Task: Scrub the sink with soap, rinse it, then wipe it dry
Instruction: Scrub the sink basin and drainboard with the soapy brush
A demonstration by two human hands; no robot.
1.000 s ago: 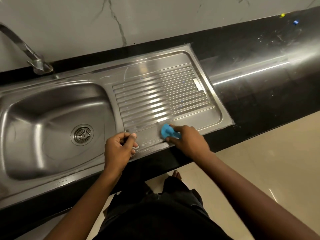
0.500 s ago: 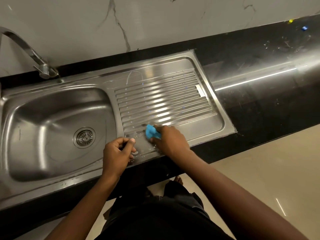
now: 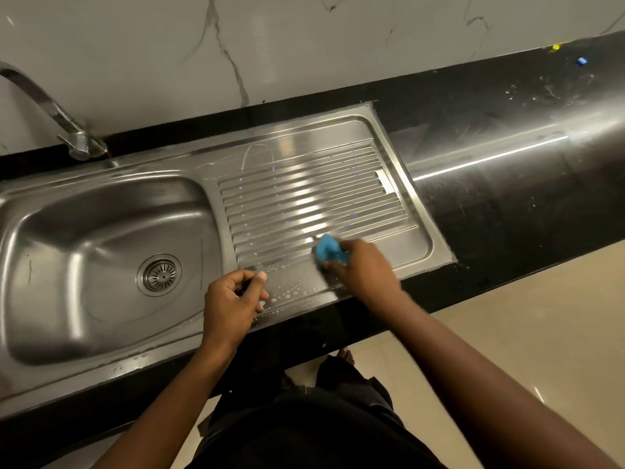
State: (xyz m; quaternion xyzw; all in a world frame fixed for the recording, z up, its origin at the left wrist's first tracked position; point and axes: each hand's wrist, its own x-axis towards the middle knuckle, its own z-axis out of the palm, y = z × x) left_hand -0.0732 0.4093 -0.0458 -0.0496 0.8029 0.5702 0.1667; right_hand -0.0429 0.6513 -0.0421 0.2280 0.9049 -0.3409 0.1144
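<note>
Head: blue scrubber [image 3: 328,251] protrudes from right hand [image 3: 365,270] grip.

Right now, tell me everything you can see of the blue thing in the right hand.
The blue scrubber is a small, bright blue, soft-looking wad, bunched rather than flat; sponge or cloth, I cannot tell. The right hand grips its near side and covers it, so only its far part shows. It sits pressed on the steel drainboard at the near end of the ribs.
</note>
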